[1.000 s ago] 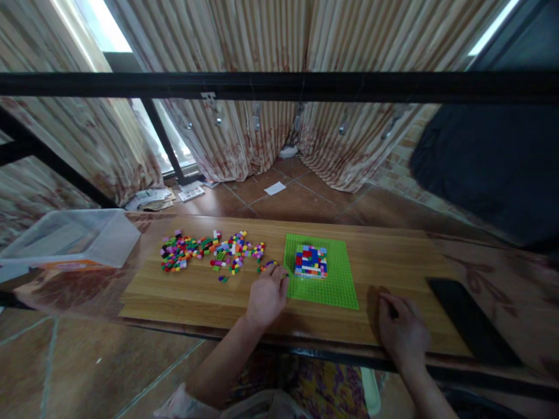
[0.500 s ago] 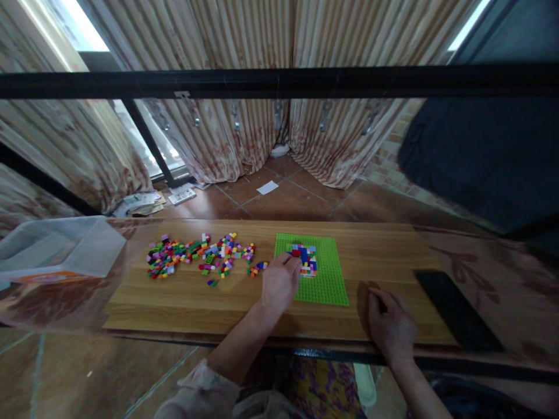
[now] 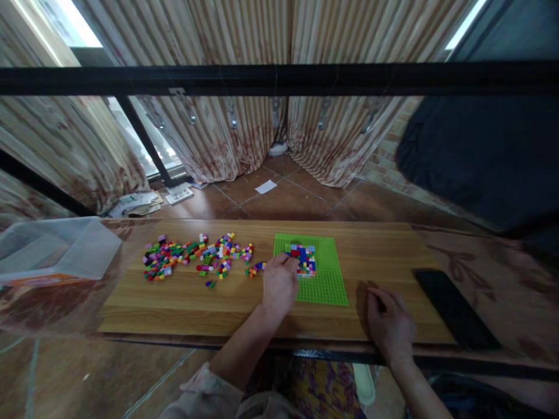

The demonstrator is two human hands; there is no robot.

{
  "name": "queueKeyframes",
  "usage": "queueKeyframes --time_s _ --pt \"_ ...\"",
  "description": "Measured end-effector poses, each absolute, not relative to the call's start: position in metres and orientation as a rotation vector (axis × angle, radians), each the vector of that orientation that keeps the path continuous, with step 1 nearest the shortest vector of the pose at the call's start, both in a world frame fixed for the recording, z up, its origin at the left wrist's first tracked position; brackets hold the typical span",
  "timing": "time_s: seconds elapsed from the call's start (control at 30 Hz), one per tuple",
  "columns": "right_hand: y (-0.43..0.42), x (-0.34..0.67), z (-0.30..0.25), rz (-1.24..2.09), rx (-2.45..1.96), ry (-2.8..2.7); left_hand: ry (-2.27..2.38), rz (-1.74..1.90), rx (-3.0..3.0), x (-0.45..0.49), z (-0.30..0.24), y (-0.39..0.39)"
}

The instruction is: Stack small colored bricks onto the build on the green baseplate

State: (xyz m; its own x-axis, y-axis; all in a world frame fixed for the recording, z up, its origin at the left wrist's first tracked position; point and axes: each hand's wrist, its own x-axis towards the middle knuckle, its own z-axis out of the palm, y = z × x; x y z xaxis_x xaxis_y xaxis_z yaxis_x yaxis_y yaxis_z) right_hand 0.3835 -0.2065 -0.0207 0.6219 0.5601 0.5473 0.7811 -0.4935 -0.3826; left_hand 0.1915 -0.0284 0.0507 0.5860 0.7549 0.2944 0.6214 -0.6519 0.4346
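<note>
My left hand (image 3: 280, 283) reaches over the left side of the green baseplate (image 3: 327, 285), its fingertips pinched together at the left edge of a patch of small building bricks (image 3: 308, 259). Blue, red, white, orange and light-blue bricks make up this patch. Whatever sits between those fingertips is too small and covered to make out. To the right of the baseplate, my right hand (image 3: 391, 320) rests on the wooden board with its fingers curled closed, and nothing shows in it.
Loose coloured bricks (image 3: 174, 253) lie spread over the left half of the wooden board (image 3: 174, 311). A clear plastic bin (image 3: 61, 247) stands at the far left. On the right lies a dark flat slab (image 3: 456, 308). A black rail (image 3: 279, 78) crosses beyond the table.
The view has shifted slightly. My left hand stays at the left edge of the brick patch with its fingers a little lower and further left. My right hand has not visibly moved.
</note>
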Motion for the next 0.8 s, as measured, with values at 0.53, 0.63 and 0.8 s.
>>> queueKeyframes --time_s 0.53,0.63,0.8 --pt "-0.206 0.384 -0.023 -0.493 -2.237 -1.037 0.949 0.876 2.408 0.160 0.033 -0.054" --pt "-0.206 0.384 -0.022 -0.491 -2.224 -1.038 0.959 0.732 2.488 0.160 0.027 -0.061" --pt "-0.206 0.384 -0.021 -0.468 -2.221 -1.039 1.022 0.490 2.626 0.175 0.029 -0.063"
